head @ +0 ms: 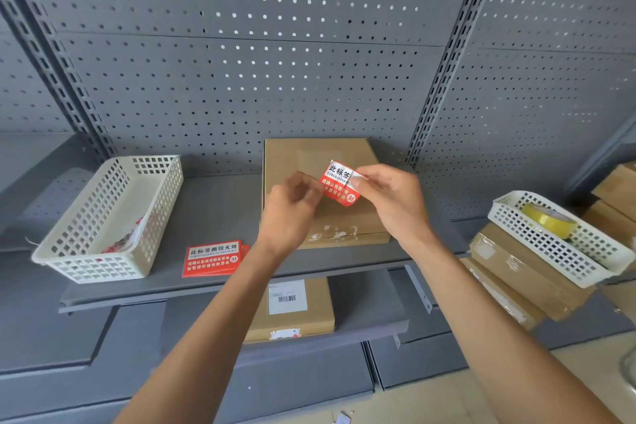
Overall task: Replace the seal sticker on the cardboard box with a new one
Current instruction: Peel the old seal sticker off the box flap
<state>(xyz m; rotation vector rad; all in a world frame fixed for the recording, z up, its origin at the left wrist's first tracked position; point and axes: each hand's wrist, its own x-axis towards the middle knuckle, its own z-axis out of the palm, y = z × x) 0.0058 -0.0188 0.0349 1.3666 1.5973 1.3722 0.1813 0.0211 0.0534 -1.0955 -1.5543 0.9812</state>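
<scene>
A flat cardboard box (347, 222) lies on the grey shelf, with white torn sticker residue along its front edge. Above the box I hold a red and white seal sticker (339, 182) between both hands. My left hand (292, 206) pinches its left edge and my right hand (390, 196) pinches its upper right corner, which is folded over. A small stack of the same red stickers (213, 257) lies on the shelf to the left of the box.
A cream perforated basket (110, 217) with red and white scraps stands at the left. At the right a white basket (557, 237) with a yellow tape roll (547, 218) rests on stacked cartons. Another labelled box (292, 310) lies on the lower shelf. A pegboard wall is behind.
</scene>
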